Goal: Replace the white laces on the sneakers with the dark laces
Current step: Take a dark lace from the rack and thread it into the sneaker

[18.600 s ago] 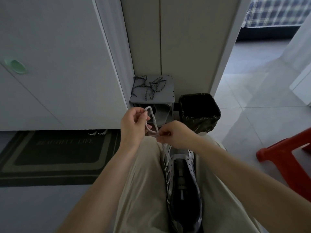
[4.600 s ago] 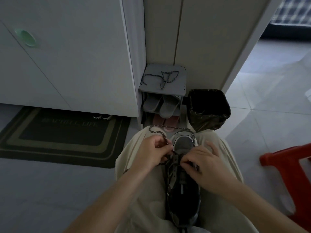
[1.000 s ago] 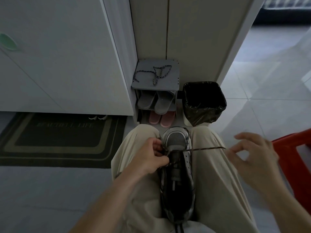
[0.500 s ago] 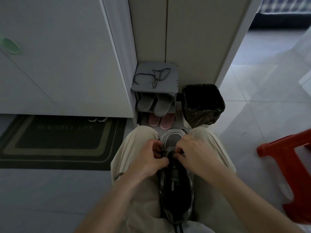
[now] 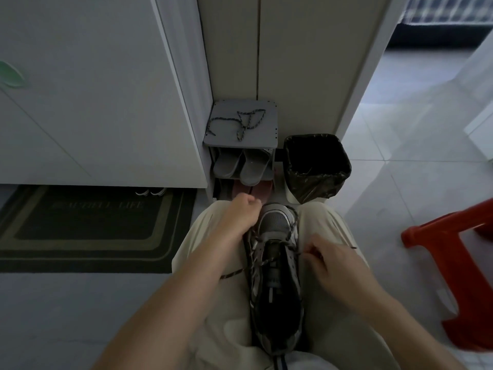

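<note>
Though dim, both hands curled: right hand (image 5: 328, 263) on dark lace (image 5: 263, 263), left hand (image 5: 238, 217) with hold hidden.

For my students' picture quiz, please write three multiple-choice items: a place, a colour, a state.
1. Where is the spare dark lace? A on the doormat; B on the grey shoe rack; C in the bin.
2. What colour is the stool? A blue; B green; C red.
3. How is the sneaker laced? A white lace, tied; B no lace; C dark lace, only near the toe.
Key: 1 B, it lies on the rack's top; 2 C, plainly red; 3 C, no crossings further back.
</note>
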Demonstrator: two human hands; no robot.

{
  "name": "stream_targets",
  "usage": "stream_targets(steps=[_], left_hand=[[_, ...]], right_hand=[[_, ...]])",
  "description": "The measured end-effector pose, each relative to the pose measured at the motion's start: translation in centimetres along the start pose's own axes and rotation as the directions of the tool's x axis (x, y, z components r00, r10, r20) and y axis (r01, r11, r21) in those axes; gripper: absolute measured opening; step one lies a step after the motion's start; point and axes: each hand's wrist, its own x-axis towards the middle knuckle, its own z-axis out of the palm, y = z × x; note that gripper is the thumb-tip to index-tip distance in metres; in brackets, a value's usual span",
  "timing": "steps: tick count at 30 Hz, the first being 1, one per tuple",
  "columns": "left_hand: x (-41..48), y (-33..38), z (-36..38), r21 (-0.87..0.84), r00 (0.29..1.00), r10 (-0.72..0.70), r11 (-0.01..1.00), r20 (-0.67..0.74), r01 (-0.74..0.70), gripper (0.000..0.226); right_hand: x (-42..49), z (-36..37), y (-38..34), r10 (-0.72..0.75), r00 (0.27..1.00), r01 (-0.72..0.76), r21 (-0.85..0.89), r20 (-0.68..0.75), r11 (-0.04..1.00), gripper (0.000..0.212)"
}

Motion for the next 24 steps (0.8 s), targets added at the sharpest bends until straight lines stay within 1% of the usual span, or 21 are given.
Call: stream_targets(steps=[1,3,5,7,9,10,12,13,15,16,17,19,22,23,24], left_hand=[[0.9,0.4,0.4,-0.031,1.000,-0.009,0.999,-0.002,0.009,0.026],[1.8,0.7,0.8,-0.167,1.000,0.003,0.986,0.019,0.000,0.023],[1.6,0.7,0.5,-0.260,0.997,0.048,0.965,0.053,-0.033,0.023],[1.2,0.2,-0.3,-0.307,0.995,0.081,0.950,0.051,-0.061,0.024],[0.3,-0.5,-1.1,-0.274,0.994,0.099,0.958,0.049,-0.082,0.026],[-0.3,-0.9,-1.5,-0.239,0.992,0.104,0.967,0.074,-0.084,0.026],[-1.9,-1.5,-1.8,-0.182,0.973,0.143,0.977,0.180,-0.110,0.023],[-2.7,-1.7,-1.8,-0.151,0.955,0.169,0.979,0.243,-0.135,0.028],[-3.6,-2.1,-1.7,-0.066,0.920,0.215,0.977,0.328,-0.205,0.051],[-4.0,-2.3,-1.6,-0.027,0.914,0.229,0.972,0.334,-0.234,0.060],[-4.3,-2.3,-1.6,-0.010,0.916,0.241,0.968,0.320,-0.251,0.063],[-4.9,-2.5,-1.5,-0.039,0.926,0.252,0.967,0.281,-0.251,0.061],[-5.5,-2.8,-1.4,-0.107,0.929,0.251,0.967,0.272,-0.230,0.056],[-5.6,-2.9,-1.4,-0.124,0.932,0.250,0.967,0.264,-0.224,0.055],[-5.7,-3.0,-1.3,-0.141,0.935,0.247,0.966,0.253,-0.217,0.053]], right_hand=[[0.0,0.2,-0.3,-0.013,1.000,0.013,0.013,0.004,1.000,0.009],[-0.2,0.4,-0.5,-0.032,0.999,0.033,0.039,-0.016,0.999,0.006],[-0.3,0.2,0.0,-0.059,0.995,0.064,0.066,-0.079,0.996,0.009],[-0.4,-0.4,0.8,-0.040,0.988,0.062,0.149,-0.148,0.987,0.012],[-0.7,-0.7,1.4,-0.008,0.983,0.051,0.224,-0.186,0.973,0.014],[-0.8,-0.7,1.5,0.006,0.981,0.044,0.252,-0.195,0.967,0.017],[-0.7,-0.3,1.4,0.047,0.984,0.007,0.297,-0.174,0.955,0.021],[-0.6,-0.1,1.2,0.058,0.987,-0.010,0.300,-0.152,0.954,0.022],[-0.1,0.0,0.7,0.050,0.993,-0.019,0.269,-0.108,0.963,0.022],[0.2,0.0,0.4,0.046,0.996,-0.025,0.245,-0.079,0.969,0.020],[0.6,-0.1,-0.1,0.046,0.998,-0.035,0.221,-0.046,0.975,0.019],[1.3,-0.2,-1.1,0.054,0.999,-0.052,0.158,-0.006,0.986,0.023],[2.3,0.0,-2.5,0.031,0.997,-0.033,-0.030,-0.075,0.999,0.043],[2.5,0.2,-2.8,0.017,0.996,-0.021,-0.041,-0.089,0.999,0.047],[2.7,0.4,-2.8,0.009,0.996,-0.010,-0.004,-0.086,1.000,0.049]])
